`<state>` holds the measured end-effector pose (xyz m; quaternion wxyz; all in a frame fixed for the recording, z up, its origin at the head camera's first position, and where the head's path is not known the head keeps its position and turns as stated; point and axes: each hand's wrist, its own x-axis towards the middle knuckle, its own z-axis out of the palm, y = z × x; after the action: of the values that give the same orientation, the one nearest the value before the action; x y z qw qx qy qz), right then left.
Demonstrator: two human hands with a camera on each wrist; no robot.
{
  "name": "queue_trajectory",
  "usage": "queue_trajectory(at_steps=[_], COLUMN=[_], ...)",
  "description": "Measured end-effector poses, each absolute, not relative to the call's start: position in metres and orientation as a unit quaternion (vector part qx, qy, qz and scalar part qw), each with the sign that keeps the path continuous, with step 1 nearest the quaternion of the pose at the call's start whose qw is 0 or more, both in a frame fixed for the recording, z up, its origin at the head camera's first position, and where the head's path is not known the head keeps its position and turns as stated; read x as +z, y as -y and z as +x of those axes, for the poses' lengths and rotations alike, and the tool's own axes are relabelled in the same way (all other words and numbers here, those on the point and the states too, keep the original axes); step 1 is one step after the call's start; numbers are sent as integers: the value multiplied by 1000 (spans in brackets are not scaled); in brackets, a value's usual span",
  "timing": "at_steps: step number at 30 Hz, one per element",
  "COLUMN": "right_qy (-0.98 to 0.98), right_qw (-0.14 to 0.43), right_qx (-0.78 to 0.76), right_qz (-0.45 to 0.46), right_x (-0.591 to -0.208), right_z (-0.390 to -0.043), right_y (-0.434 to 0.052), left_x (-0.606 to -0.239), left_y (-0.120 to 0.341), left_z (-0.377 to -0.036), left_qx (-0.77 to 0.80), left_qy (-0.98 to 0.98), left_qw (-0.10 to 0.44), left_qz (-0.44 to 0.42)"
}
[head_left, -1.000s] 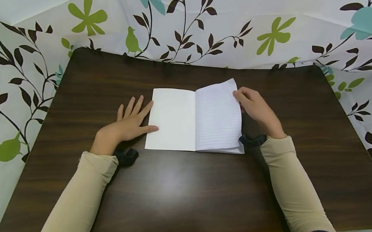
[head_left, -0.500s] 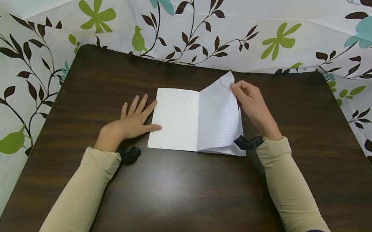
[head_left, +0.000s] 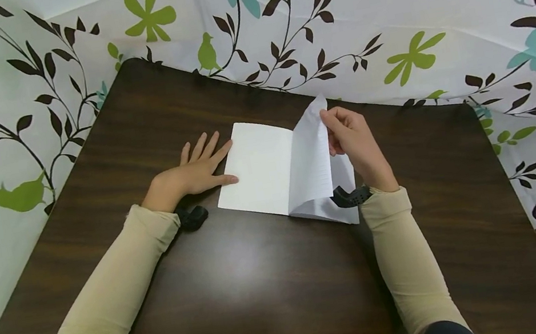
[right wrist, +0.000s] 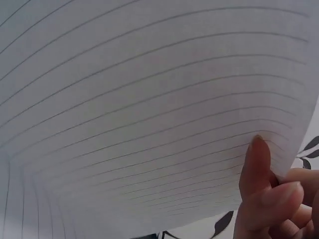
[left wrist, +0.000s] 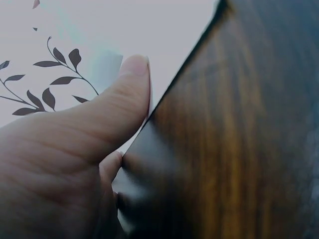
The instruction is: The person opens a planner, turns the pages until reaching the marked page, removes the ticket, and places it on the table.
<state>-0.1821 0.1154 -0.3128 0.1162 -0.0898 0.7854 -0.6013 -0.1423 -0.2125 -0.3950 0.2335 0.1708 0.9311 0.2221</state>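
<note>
Your right hand [head_left: 355,145] has a lined page [head_left: 311,160] of the open notebook [head_left: 260,168] in its grip, the thumb and fingertips pinching the page near its far outer corner and holding it lifted, curved and standing up off the pages beneath. In the right wrist view the ruled sheet [right wrist: 149,109] fills almost the whole picture, bowed toward the camera, with a fingertip [right wrist: 255,164] pressed against its edge at the lower right. Your left hand [head_left: 193,172] is released, fingers straight and spread, lying flat on the dark wooden surface [head_left: 244,286] with the thumb and forefinger touching the left edge of the notebook's blank left page. The left wrist view shows that thumb [left wrist: 107,124] resting along the white edge of the paper where it meets the wood grain [left wrist: 239,129]. The notebook lies open near the middle of the surface, somewhat closer to the far edge than to the near edge, its spine running from far to near. A cloth with a leaf, flower and bird pattern [head_left: 380,11] hangs around the far and side edges of the surface. Both forearms wear beige sleeves [head_left: 110,294].
</note>
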Motion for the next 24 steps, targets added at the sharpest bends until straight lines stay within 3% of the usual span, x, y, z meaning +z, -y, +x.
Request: queue_trajectory(at_steps=[13,24], right_qy=[-776,-810], right_qw=[155,153], right_qx=[-603,-551], right_qz=[-100,-131], right_x=[-312,-347], right_z=[-189,-203], right_y=[-80,-54], left_x=[-393,-395], left_y=[213,214], left_z=[-142,-144], left_qx=[215,212], left_qy=[-933,-933], left_qw=[233,237], left_qz=[170,170])
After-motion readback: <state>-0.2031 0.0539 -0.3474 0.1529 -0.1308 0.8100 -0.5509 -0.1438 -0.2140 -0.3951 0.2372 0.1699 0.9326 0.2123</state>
